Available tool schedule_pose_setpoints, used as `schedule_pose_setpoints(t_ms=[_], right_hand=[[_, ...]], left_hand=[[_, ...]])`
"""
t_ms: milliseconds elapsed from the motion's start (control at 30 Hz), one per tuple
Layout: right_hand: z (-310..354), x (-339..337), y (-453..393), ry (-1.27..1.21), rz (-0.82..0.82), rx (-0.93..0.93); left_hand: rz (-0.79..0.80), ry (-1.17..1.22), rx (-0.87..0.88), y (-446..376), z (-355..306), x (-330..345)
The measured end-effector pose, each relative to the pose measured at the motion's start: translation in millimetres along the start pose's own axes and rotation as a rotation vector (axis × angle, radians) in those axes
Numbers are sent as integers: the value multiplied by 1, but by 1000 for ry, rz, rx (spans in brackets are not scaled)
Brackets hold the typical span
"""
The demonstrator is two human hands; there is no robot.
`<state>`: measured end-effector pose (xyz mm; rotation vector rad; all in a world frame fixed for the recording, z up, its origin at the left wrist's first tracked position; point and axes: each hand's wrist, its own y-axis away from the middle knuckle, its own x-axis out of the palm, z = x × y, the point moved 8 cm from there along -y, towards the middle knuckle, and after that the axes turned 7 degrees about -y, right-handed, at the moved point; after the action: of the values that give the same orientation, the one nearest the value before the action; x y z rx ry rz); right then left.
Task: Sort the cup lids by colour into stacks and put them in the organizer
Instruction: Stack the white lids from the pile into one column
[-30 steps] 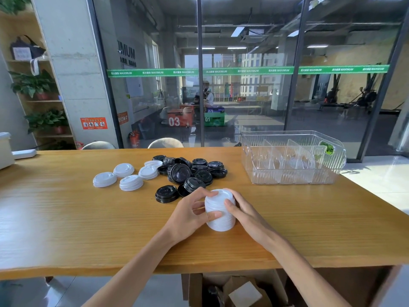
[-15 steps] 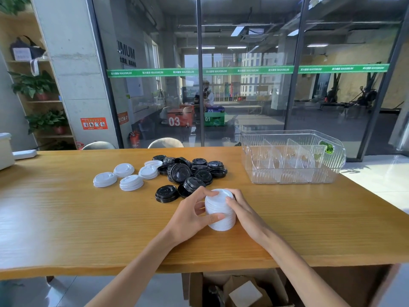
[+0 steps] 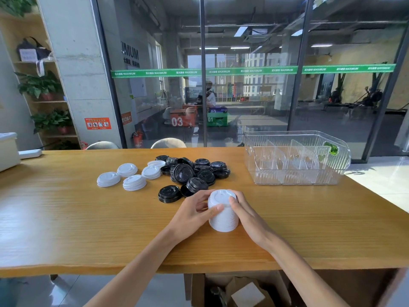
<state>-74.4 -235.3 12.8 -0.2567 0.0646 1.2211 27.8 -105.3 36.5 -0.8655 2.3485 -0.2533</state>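
On the wooden table (image 3: 66, 218), both hands hold white lids (image 3: 223, 212).

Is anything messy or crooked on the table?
Yes. The black lids lie in a jumbled heap, some tilted on edge and overlapping, not stacked. A few white lids sit loose to their left. The white stack between the left hand and right hand looks straight. The organizer holds no lids yet.

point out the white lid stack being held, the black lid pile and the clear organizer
white lid stack (image 3: 223, 214): head view, on its ribbed side between the hands
black lid pile (image 3: 183, 173): head view, on the big tilted lid in the middle
clear organizer (image 3: 296, 177): head view, on its front wall
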Motion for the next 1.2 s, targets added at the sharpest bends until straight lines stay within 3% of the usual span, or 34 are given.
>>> schedule_pose_setpoints(t_ms=[333, 533, 733, 900, 1033, 1200], right_hand=[[1, -1, 3, -4, 8, -11], [4, -10, 5, 26, -20, -30], [3, -9, 5, 129, -1, -57], [1, -10, 1, 161, -18, -88], [-1, -10, -1, 170, -18, -101], [-1, -11, -1, 173, -17, -108]], left_hand=[[39, 5, 4, -1, 3, 4], [-58, 78, -38, 0, 9, -22], [-279, -177, -117, -7, 52, -121], [-494, -629, -260, -6, 102, -187], [-482, -800, -461, -10, 138, -215], [-442, -716, -638, -15, 167, -229]])
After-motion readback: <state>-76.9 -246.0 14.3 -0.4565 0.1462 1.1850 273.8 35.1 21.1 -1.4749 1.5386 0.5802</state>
